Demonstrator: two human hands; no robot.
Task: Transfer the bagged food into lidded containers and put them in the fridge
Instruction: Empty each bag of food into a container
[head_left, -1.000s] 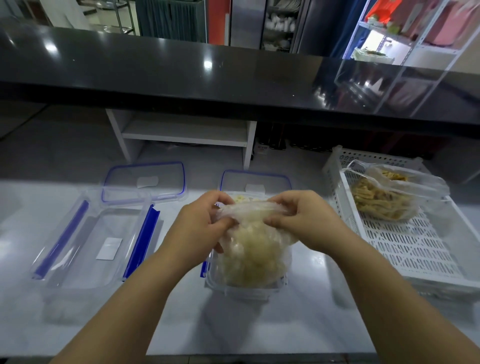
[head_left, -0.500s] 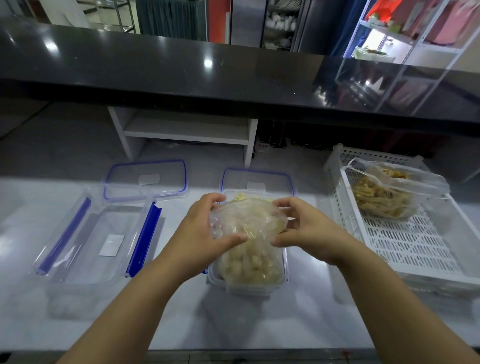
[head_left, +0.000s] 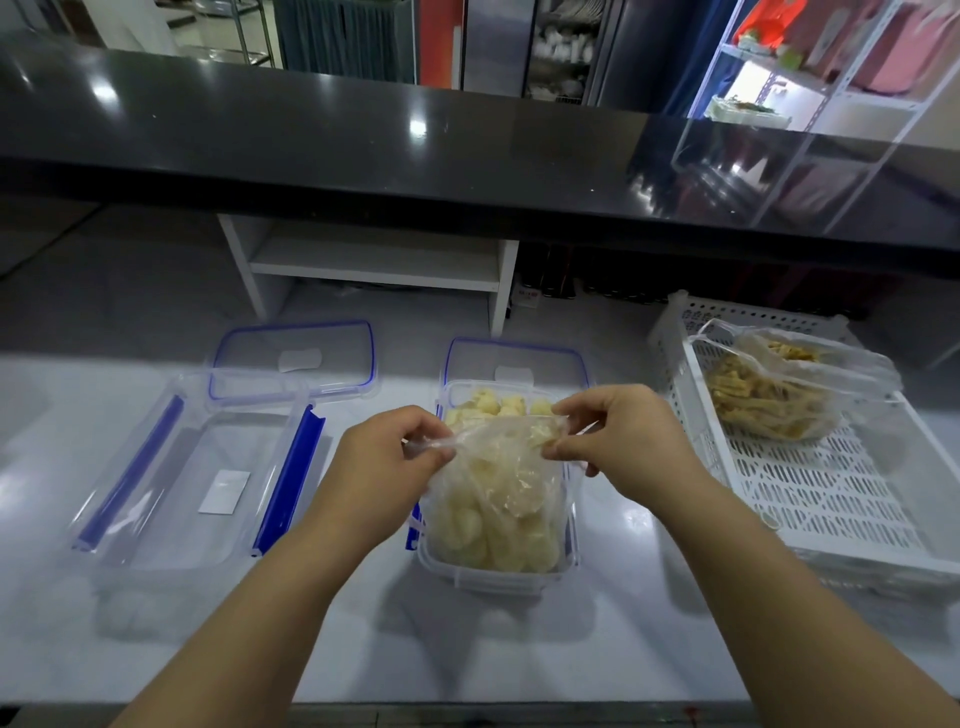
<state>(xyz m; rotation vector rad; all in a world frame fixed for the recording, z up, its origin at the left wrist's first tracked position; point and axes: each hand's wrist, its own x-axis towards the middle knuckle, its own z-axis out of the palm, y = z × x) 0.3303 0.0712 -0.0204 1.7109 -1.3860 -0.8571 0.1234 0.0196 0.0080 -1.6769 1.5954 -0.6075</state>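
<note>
Food bag (head_left: 493, 483) lies over open container (head_left: 498, 579), middle of desk (head_left: 649, 634) toward near edge. Your left hand (head_left: 384, 457) and right hand (head_left: 628, 441): each grip pinches bag's top edge.

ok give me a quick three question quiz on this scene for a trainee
1. True or false: the left hand and the right hand both pinch the food bag over the middle container.
2. Where is the second bag?
A. in the white basket
B. in the left-side container
C. on the black counter
3. Count: how many loose lids lie on the table?

Key: 1 true; 2 A; 3 two.
</note>
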